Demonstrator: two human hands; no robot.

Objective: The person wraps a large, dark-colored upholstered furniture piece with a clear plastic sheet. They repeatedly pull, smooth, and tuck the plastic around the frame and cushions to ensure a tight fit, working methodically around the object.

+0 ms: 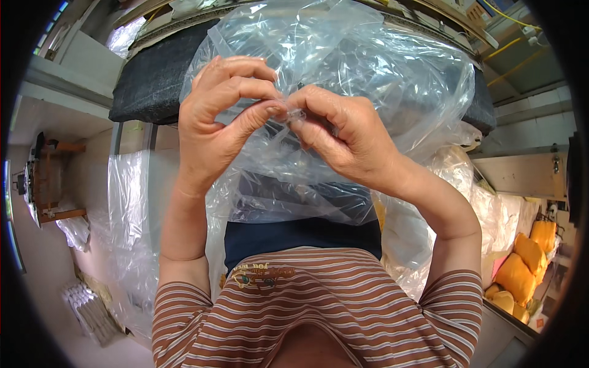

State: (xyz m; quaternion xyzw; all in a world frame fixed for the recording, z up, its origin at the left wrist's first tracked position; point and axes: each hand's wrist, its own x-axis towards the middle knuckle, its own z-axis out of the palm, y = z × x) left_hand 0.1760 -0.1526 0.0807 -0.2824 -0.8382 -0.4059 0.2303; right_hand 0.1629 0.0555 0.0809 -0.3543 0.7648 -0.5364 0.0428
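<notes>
A large sheet of clear plastic film (392,67) lies crumpled over a dark padded surface (161,73) and hangs down across my lap. Above it, my hands meet near the middle. My left hand (224,113) pinches a small gathered piece of the film between thumb and forefinger, its other fingers curled loosely. Close against it, my right hand (343,132) grips the same gathered film (296,115), with thumb and bent forefinger pressed together. Whether the bunched bit is tied or only twisted cannot be made out.
More clear plastic (132,202) hangs at the left, and further film (451,184) is heaped at the right. Orange-yellow bundles (518,276) are stacked at the lower right. On the left floor lies a pile of pale wrapped strips (92,313), below a small wooden-legged table (61,181).
</notes>
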